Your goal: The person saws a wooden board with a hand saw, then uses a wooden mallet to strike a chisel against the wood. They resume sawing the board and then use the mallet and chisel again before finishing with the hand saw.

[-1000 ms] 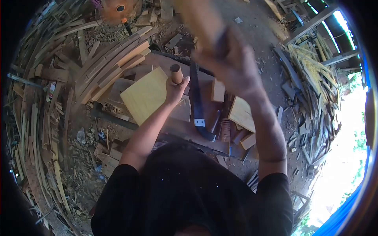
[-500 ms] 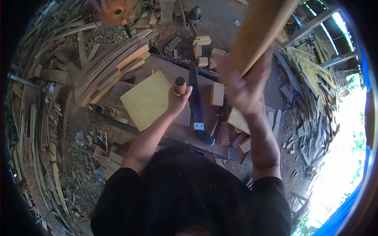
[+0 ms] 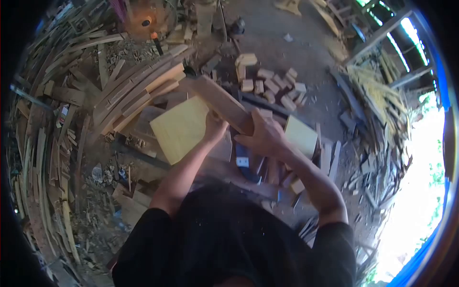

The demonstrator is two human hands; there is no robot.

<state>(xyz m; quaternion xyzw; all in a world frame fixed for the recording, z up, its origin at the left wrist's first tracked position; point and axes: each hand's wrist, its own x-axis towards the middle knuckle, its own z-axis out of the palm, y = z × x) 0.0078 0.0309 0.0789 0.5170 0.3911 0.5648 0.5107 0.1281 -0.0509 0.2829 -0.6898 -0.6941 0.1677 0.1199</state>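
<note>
My right hand (image 3: pixel 267 134) is wrapped round the near end of a thick brown wooden bar (image 3: pixel 222 103), which slants up to the left over my left hand. Closed round a short round wooden handle, my left hand (image 3: pixel 216 127) sits at the right edge of a pale yellow board (image 3: pixel 174 131). The bar hides most of that handle, and its lower end is not visible. Just below the bar lies a handsaw (image 3: pixel 242 161), its blade mostly covered by the bar and my right hand.
A pale block (image 3: pixel 301 136) lies right of my right hand. Small cut blocks (image 3: pixel 271 86) are scattered on the ground beyond. Curved planks (image 3: pixel 138 91) are stacked at the left, near an orange fan (image 3: pixel 145 21). Wood scraps (image 3: pixel 370 165) lie at the right.
My right hand has swung the wooden bar down and left, from upright at the upper right to over my left hand. My left hand has barely moved.
</note>
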